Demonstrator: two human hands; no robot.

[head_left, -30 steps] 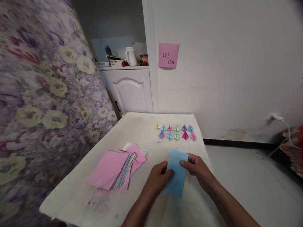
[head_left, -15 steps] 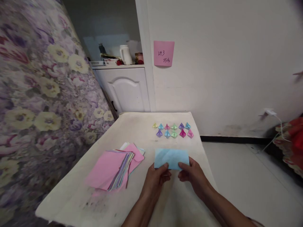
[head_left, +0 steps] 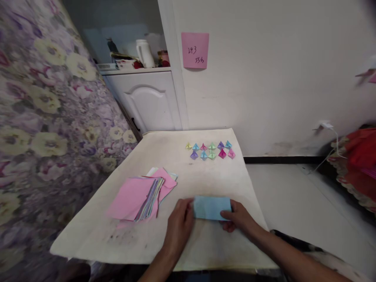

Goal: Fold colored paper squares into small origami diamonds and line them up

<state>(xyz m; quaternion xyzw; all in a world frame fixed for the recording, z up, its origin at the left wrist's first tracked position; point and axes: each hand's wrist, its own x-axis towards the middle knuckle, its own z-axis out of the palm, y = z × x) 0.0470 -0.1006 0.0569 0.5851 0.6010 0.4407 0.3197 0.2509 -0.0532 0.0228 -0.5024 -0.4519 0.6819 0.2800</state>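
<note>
Blue paper (head_left: 212, 207), folded into a wide strip, lies near the front edge of a cream table (head_left: 176, 164), held between two bare hands. The right hand (head_left: 239, 219) pinches the strip's near right corner, thumb on top. The left hand (head_left: 179, 225) meets the strip's left end with its fingertips; whether it grips or only presses cannot be told. A fanned stack of coloured sheets (head_left: 141, 194), pink on top, lies just left of the hands. Small folded paper shapes (head_left: 210, 150) sit in two rows at the far side, well apart from the strip. A pink note (head_left: 194, 50) hangs on the wall beyond.

The step in hand looks like flattening a fold against the table. Sharpening that crease would call for keeping the edges lined up while a finger runs along it.
</note>
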